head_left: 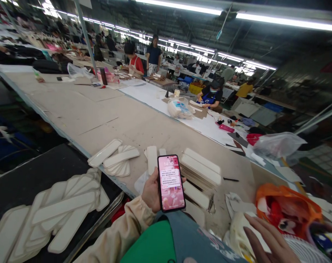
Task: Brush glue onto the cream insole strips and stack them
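Note:
My left hand (151,190) is wrapped round a smartphone (171,186), held upright with its lit pink lock screen facing me; the time reads 14:10. At the lower right my right hand (274,239) has its fingers stretched out and apart, with nothing visible in it. It is nearest to a whitish bag or container (239,233), and I cannot tell whether they touch. Behind the phone lie stacked long white strips with rounded ends (201,160). More such strips lie in a fanned pile (122,159) left of the phone.
A large heap of white strips (64,208) covers part of a black surface (18,182) at left. An orange bag (289,201) with red contents stands at right. Beyond the long table (100,109), a person in a blue apron (209,96) works near a plastic bag (180,108).

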`<state>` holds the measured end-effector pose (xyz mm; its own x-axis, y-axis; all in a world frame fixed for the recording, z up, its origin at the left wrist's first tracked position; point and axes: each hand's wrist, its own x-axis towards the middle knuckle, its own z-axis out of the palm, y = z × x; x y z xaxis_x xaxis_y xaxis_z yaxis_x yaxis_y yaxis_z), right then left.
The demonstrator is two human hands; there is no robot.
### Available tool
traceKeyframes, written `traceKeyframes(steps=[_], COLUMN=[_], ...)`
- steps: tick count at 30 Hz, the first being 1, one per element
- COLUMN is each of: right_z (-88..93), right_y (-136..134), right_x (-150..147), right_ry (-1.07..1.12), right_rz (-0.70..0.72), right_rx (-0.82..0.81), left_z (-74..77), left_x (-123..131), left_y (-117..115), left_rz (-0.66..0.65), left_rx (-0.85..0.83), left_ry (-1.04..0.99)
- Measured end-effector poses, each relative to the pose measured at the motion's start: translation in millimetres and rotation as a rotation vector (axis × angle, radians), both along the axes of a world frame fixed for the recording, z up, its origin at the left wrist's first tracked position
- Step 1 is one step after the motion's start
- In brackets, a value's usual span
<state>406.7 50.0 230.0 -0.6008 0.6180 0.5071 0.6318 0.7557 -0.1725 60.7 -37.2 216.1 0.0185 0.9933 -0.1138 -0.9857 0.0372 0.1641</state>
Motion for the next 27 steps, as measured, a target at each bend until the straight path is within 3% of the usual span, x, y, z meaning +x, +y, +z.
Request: traceKeyframes(steps=[7, 12, 19, 27], right_z=[32.9, 44.0, 42.2, 45.2], right_y=[18.0, 17.7, 18.9, 20.0], right_x=[-104.4, -154.8, -182.5, -185.3], right_ry=[-0.036, -0.120, -0.194, -0.207], right_rz=[0.400, 0.612, 0.700, 0.655], right_rx=[-0.048, -0.090, -0.085, -0.072], left_z=[3.3, 10.1, 18.5, 10.1], left_x=[-0.3, -2.6, -0.5, 0.1], left_y=[-6.0, -12.1, -11.4, -5.4], left_rz=[-0.040, -0.063, -0.068, -0.069], left_rx=[-0.022, -0.063, -0.052, -0.024], left_ry=[0.045, 0.066, 0.046, -0.033])
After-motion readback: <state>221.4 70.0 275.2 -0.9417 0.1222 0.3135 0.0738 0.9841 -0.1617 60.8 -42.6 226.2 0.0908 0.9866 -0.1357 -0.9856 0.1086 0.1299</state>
